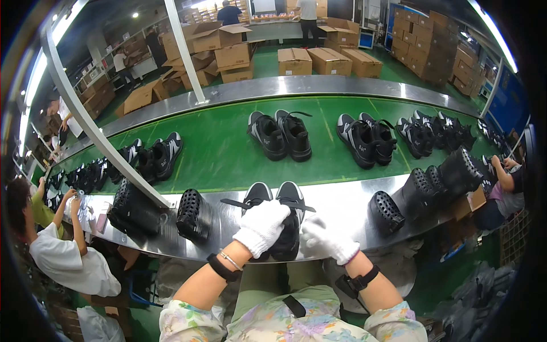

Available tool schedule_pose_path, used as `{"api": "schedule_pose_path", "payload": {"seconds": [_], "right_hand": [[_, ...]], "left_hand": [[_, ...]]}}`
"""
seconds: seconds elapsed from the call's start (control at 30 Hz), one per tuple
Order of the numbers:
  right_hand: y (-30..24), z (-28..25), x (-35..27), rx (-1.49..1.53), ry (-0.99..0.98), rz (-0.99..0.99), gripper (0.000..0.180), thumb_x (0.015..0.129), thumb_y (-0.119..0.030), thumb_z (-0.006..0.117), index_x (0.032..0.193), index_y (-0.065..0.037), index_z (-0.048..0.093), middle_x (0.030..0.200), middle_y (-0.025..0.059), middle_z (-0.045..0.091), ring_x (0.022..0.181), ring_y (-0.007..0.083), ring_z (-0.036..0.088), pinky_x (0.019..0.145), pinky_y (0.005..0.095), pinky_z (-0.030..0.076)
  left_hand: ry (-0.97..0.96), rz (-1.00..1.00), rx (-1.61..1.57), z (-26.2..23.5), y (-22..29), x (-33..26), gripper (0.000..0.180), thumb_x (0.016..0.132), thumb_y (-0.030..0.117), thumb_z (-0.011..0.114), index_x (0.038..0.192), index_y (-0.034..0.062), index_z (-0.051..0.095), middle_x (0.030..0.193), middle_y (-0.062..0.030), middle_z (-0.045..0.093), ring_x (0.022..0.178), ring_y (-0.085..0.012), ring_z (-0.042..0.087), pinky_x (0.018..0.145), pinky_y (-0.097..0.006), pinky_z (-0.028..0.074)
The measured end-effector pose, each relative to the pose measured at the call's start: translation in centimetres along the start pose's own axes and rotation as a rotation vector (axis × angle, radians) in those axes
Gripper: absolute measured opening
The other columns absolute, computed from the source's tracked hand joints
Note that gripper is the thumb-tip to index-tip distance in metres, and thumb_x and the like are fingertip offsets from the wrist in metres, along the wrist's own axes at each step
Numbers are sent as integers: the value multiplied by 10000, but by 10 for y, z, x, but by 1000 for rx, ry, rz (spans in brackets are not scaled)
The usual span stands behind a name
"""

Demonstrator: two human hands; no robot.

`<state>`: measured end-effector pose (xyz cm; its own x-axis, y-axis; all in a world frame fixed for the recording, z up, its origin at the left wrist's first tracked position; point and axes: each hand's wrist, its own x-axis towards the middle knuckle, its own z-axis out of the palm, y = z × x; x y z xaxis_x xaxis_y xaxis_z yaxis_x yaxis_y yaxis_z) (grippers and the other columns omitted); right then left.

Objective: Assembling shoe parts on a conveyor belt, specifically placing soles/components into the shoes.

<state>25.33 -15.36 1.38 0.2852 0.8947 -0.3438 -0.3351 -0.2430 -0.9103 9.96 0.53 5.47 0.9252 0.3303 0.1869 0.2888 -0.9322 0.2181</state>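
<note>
Nearest: two white-gloved hands, left hand (pixel 261 226) clamped over a pair of black sneakers (pixel 279 219) at the steel counter (pixel 342 208) edge; right hand (pixel 330 242) rests flat beside them, grasping nothing. Laces appear already tied, pair not yet on the green belt (pixel 222 154). Beyond, finished pairs (pixel 279 135) are carried along. Black perforated shoe lasts (pixel 192 215) crowd both sides.

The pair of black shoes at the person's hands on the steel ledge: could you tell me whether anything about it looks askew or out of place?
Nothing stands out. The pair of black shoes lies side by side on the steel ledge, toes toward the green belt, under the gloved left hand and right hand.
</note>
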Motion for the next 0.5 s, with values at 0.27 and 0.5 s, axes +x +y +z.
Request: {"api": "schedule_pose_path", "payload": {"seconds": [0.27,0.5], "right_hand": [[-5,3,19,266,106,-137,157,952,-245,700,1000,-105,648,794,-17,623,664,62,581,562,203,452],[39,13,6,405,54,-15,163,970,-205,669,1061,-70,656,807,19,658,604,90,597,521,206,456]], "left_hand": [[142,82,-90,5,-5,-11,301,694,48,754,965,119,645,889,-89,640,869,-315,653,748,-401,536],[190,-21,-127,9,-6,-16,307,682,32,763,961,109,659,906,-95,662,883,-316,666,761,-390,543]]}}
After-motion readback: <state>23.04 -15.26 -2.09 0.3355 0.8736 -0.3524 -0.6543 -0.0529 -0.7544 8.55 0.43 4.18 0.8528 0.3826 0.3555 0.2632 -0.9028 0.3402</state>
